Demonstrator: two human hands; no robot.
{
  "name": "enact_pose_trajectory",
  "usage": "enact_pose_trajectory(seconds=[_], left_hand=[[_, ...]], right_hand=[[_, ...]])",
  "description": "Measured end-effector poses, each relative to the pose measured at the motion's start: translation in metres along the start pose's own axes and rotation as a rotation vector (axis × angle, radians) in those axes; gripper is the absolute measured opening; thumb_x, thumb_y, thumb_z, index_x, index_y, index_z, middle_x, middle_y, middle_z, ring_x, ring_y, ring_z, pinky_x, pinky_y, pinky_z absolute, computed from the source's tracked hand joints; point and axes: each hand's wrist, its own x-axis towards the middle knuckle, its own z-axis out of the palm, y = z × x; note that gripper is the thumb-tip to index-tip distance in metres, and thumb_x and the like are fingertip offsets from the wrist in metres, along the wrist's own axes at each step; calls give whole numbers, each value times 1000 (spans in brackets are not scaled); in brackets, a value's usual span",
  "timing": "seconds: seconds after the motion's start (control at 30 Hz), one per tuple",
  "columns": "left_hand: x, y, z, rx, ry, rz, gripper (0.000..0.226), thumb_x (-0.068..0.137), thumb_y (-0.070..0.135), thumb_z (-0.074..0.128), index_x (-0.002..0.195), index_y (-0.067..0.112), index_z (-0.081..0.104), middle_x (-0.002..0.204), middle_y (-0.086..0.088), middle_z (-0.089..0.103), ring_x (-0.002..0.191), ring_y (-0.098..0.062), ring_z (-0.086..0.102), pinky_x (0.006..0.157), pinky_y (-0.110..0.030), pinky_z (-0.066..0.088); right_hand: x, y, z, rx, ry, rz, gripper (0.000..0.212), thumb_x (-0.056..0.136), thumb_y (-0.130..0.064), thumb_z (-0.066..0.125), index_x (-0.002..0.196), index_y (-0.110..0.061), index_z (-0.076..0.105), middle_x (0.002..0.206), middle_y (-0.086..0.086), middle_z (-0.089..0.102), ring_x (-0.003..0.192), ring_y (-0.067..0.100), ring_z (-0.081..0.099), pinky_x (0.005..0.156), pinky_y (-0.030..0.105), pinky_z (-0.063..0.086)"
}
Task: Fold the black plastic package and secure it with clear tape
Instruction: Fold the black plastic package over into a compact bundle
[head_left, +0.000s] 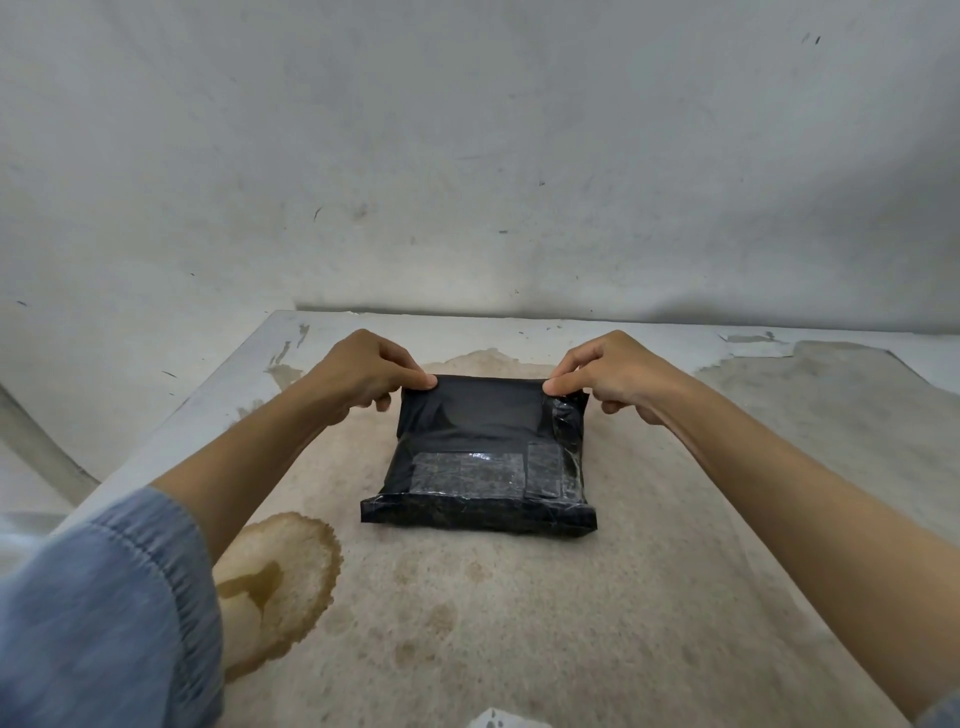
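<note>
The left hand (363, 371) pinches the far left corner of the black plastic package (478, 415). Its thumb lies flat on top of the plastic and the other fingers are curled behind and under the edge. The right hand (610, 374) does the same at the far right corner, thumb tip pressed on top and fingers bent round the back. Between the two hands the far edge of the package runs as a straight, rounded fold, raised a little above the rest.

The package lies flat on the worktop (545, 623), roughly in the middle and square to the person. Its near edge rests on the surface. Pieces of clear tape (467, 470) shine on the near half of its top: one wide patch across the middle, a smaller upright patch just to its right, and a crinkled glossy strip down the right side. More glossy wrinkling shows along the near edge.

Both forearms reach in from the lower corners. The left arm comes out of a blue denim sleeve (104, 613) pushed up above the wrist.

The worktop is pale, worn and blotched with brownish marks. A large brown ring stain (283, 566) sits to the near left of the package, well apart from it. Behind the worktop stands a scuffed grey-white wall (467, 156).
</note>
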Motion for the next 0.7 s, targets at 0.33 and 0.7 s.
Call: enact_pose_trajectory(seconds=[0.33,0.7], left_hand=[[-12,-1,4,-168,-23,-16,15,79,22,76,78,9,69,60,-7,71,53,-15,69,49,-17,50],[-16,-5,12,-321,-47,-70,12,84,16,71,84,5,67,74,-15,75,58,-15,71,56,-19,58]], right_hand=[[-7,-2,-1,135,-23,41,7,74,-10,78,78,-10,73,108,7,67,54,21,69,38,20,44],[-14,-4,4,316,-106,80,9,81,2,68,77,-3,62,93,14,66,73,32,73,66,32,60]])
